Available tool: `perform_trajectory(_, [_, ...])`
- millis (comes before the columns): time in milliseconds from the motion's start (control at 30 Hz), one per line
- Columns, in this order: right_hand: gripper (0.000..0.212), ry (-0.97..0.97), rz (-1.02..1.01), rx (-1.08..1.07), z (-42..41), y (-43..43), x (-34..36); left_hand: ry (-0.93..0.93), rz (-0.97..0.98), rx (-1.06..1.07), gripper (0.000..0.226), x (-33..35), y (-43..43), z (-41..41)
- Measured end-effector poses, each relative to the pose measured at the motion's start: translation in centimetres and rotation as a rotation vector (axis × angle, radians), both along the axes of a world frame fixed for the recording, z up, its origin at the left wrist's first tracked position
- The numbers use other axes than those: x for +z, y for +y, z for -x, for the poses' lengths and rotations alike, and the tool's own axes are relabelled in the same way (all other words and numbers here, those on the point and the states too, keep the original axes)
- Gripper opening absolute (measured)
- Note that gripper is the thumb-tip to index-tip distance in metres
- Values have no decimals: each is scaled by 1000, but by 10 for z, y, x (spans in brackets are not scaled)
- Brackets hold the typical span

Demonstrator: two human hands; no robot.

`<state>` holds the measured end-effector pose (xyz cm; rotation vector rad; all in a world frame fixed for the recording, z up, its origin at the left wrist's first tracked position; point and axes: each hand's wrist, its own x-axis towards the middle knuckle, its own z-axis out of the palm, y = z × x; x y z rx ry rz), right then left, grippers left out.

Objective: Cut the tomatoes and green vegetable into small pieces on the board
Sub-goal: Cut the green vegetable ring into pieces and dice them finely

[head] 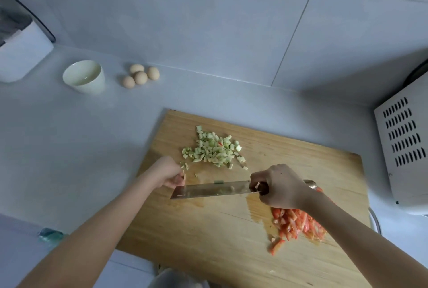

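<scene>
Board (222,229) lay on the counter (69,148), lower centre of frame; greens (213,148), diced small, sat in a loose pile at the board's upper middle, a few bits strayed toward its left edge; tomato (298,222), cut in strips and chunks, lay at the board's right side, wet patch just beside it. Right hand (280,187) was closed round the handle of the knife (208,190); blade lay roughly level across mid-board, pointing left, green scraps stuck to its flat. Left hand (169,171) was loosely curled at the board's left edge, fingertips near the blade tip; whether it pinched a piece could not be told. Upper left: cup (84,76); four eggs (140,75) just right of it, clustered, touching. White vented appliance (405,144) at right edge.
</scene>
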<state>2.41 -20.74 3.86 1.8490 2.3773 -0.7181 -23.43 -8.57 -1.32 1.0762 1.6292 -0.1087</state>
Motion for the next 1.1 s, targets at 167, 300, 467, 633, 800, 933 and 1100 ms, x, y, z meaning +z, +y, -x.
perform_trajectory(167, [25,-34,-113,36,-3,-6,-11,-117,-156,76,15,13,16,-43])
perform_trajectory(300, [28,-43,-205,28,-7,-7,-12,16,-432,-359,24,18,19,-55])
perform_trajectory(467, [23,-61,-283,53,-6,-4,-8,164,-627,-769,52,16,6,-59])
perform_trajectory(633, [20,-58,-356,110,-1,-6,-6,186,-774,-584,22,1,17,-58])
perform_trajectory(800, [19,-54,-383,104,15,-25,-23,104,-800,-485,36,18,30,-45])
perform_trajectory(933, [18,-73,-386,76,43,-46,-38,72,-713,-584,44,24,27,-37])
perform_trajectory(1100, [20,-71,-262,-61,82,-60,-51,66,-814,-510,3,33,18,-32])
